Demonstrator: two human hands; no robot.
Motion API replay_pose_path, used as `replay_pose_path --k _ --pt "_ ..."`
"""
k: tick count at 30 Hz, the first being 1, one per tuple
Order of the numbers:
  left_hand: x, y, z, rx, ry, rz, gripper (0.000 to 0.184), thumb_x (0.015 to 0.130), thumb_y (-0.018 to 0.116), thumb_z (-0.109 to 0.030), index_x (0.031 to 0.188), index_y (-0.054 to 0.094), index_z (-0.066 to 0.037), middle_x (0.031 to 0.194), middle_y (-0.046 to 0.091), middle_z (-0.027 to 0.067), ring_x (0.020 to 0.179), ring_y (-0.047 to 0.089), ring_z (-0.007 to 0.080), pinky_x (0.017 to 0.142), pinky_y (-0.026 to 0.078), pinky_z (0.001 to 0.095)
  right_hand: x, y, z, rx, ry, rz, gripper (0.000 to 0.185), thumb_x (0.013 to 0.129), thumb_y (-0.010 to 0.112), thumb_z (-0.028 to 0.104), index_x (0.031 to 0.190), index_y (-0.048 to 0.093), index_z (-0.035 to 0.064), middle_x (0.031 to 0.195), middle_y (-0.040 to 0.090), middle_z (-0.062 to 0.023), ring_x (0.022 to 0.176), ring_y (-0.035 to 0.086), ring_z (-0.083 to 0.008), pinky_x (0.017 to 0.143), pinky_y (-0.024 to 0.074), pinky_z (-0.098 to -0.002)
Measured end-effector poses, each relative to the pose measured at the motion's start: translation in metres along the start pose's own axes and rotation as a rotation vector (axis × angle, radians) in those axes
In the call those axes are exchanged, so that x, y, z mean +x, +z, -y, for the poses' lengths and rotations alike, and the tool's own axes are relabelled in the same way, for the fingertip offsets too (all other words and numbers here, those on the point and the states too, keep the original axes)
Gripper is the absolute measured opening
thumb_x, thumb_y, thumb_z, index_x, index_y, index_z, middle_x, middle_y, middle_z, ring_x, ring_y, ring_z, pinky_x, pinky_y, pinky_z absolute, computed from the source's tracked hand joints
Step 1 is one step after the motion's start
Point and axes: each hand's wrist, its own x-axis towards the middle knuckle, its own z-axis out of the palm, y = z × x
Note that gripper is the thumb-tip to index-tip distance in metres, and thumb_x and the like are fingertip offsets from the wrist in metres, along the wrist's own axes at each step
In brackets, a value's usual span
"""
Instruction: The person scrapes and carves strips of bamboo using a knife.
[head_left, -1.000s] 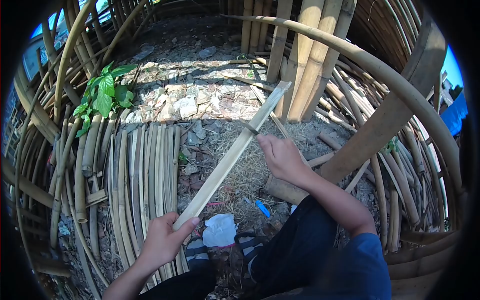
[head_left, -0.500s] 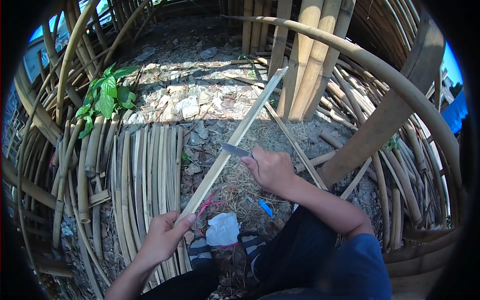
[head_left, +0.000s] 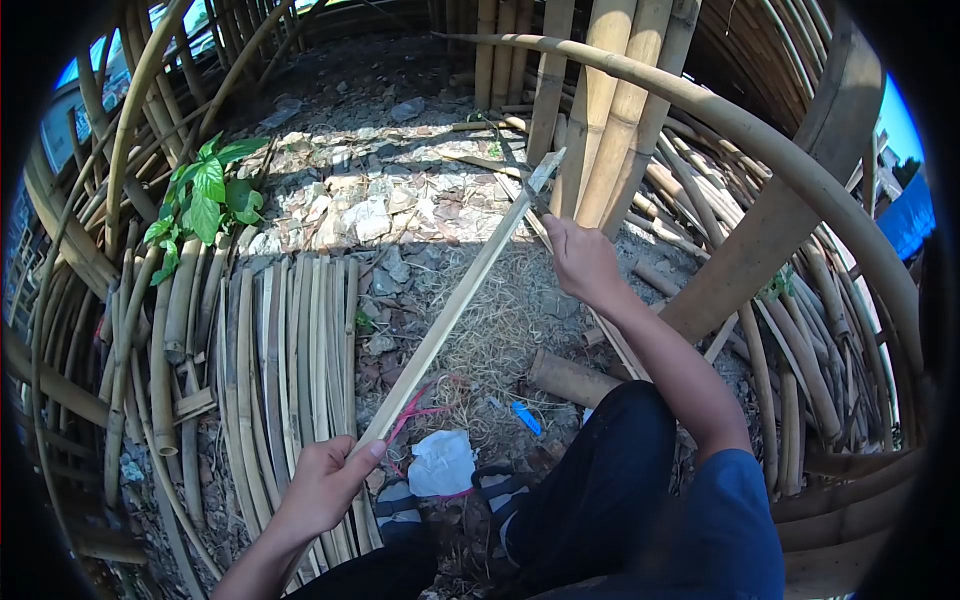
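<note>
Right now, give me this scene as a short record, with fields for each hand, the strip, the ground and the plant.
left hand: grips near end of bamboo strip
right hand: holds knife at strip's far end
bamboo strip: slants up and away from left hand
ground: blue object, white scrap
plant: leafy, green, beyond the laid strips

Smooth, matt bamboo strip (head_left: 455, 309).

Both hands (head_left: 325, 485) closed, right forearm extended
</note>
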Motion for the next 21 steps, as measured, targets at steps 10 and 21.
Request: replay_pose_path --k 10,21 --pt "0.007 0.001 0.0 -0.129 -0.066 0.108 0.043 0.098 0.058 -0.038 0.068 0.052 -0.007 0.052 0.04 -0.0063 0.045 0.033 0.0032 0.041 0.023 0.0247 -0.027 -0.025 0.045 0.244 -0.052 0.121 0.053 0.102 0.038 0.04 0.076 0.061 0.0007 0.063 0.06 -0.0236 0.065 0.062 -0.0446 0.063 0.0478 -0.0529" --pt "0.001 -0.005 -0.007 -0.223 -0.054 0.201 0.044 0.101 0.052 -0.039 0.069 0.048 -0.009 0.05 0.036 -0.0063 0.04 0.03 0.0039 0.038 0.02 0.0235 -0.082 -0.016 0.1 0.21 -0.476 0.044 0.041 0.098 0.054 0.038 0.071 0.051 0.007 0.048 0.049 -0.0094 0.041 0.055 -0.0297 0.039 0.0419 -0.0419"
